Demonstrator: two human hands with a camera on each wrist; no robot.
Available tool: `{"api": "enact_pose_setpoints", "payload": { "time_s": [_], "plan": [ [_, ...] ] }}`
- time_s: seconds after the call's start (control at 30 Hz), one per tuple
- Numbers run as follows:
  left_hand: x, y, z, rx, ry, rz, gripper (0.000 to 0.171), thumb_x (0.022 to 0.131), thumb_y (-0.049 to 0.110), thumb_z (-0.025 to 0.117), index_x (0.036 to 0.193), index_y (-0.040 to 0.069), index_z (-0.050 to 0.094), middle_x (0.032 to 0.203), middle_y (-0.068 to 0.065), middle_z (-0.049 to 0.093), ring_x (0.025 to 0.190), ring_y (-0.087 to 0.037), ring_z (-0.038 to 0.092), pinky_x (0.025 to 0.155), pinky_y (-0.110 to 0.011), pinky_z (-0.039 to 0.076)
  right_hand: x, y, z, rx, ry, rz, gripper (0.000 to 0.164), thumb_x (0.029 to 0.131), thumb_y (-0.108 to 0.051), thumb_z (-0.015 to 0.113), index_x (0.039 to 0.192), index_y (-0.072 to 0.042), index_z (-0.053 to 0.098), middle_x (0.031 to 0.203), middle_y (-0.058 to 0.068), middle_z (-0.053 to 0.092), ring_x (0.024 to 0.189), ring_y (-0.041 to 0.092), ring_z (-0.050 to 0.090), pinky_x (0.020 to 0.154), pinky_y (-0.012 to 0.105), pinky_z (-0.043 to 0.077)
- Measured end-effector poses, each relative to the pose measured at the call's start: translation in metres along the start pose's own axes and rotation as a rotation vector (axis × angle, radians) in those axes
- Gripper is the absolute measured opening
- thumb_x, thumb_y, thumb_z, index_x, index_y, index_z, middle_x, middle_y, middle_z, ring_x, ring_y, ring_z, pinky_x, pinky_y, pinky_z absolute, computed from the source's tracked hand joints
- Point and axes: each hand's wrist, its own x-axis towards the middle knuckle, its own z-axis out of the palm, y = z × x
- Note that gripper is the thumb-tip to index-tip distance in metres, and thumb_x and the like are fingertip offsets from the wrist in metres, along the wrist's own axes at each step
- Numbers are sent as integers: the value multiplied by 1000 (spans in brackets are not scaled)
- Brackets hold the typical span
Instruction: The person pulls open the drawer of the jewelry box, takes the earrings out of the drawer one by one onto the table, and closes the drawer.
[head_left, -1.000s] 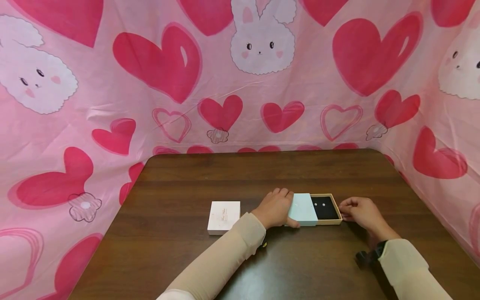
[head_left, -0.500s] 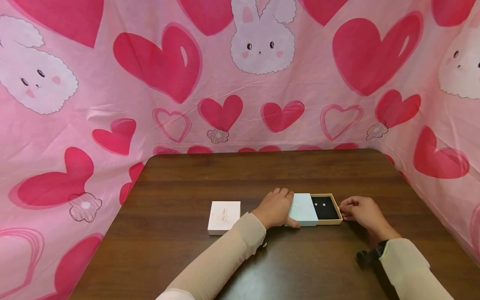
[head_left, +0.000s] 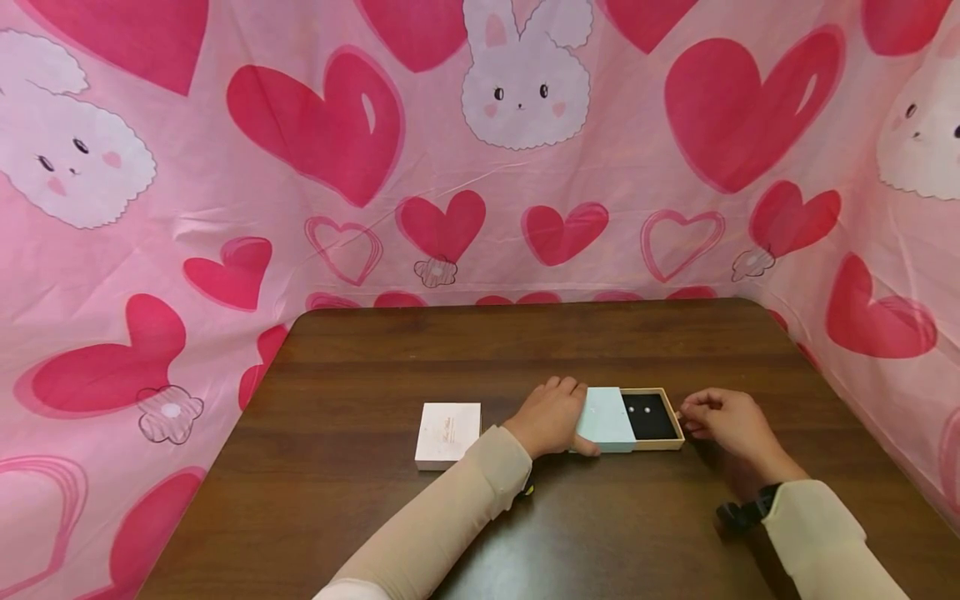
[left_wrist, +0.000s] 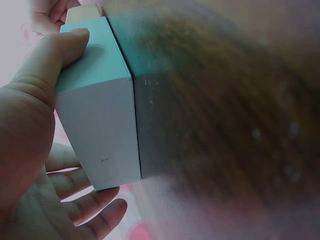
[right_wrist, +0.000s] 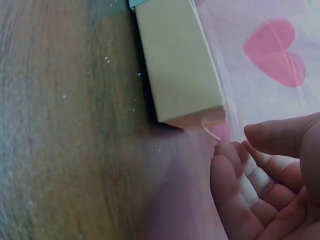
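A light blue slide box (head_left: 605, 418) lies on the table with its drawer (head_left: 658, 444) drawn partway out to the right. Two small pearl-like studs (head_left: 647, 409) sit on the black insert (head_left: 651, 427) in the drawer. My left hand (head_left: 549, 417) grips the blue sleeve from its left end; in the left wrist view the thumb lies along one side, the fingers on the other. At the drawer's right end is my right hand (head_left: 723, 421), fingers curled. In the right wrist view a thin pull ribbon (right_wrist: 211, 132) runs from the drawer end to its fingertips; the thumb tip stands apart.
A white square box (head_left: 448, 435) with small lettering stands on the brown table (head_left: 487, 350), left of the blue box, near the left forearm. Pink cloth (head_left: 525, 175) with hearts and rabbits hangs behind the table and at both sides.
The right hand has shifted slightly up and away from the drawer end. The left hand, the slide box and its partly drawn drawer stay where they were.
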Motion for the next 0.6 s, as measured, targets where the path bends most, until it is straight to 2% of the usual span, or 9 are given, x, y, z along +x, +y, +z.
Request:
{"api": "enact_pose_setpoints", "payload": {
  "time_s": [0.17,0.37,0.6],
  "plan": [
    [0,0,1,0,8,0,99,56,75,59,127,9,43,116,1,45,101,-17,41,87,-32,36,-3,-7,-2,-50,20,24,32,89,-27,54,104,1,57,91,16,63,75,23,61,61,31,49],
    [-1,0,1,-1,5,0,100,57,75,58,129,8,42,117,0,45,101,-17,40,87,-32,35,-3,-8,-2,-82,25,23,29,90,-25,53,104,-1,57,90,14,63,75,23,60,61,31,49],
    [-1,1,0,-10,2,-3,99,57,74,59,129,8,42,119,0,45,102,-17,40,88,-32,35,-4,-11,-1,-99,26,18,33,88,-31,55,103,-2,58,89,13,63,73,22,60,60,31,49]
  ]
}}
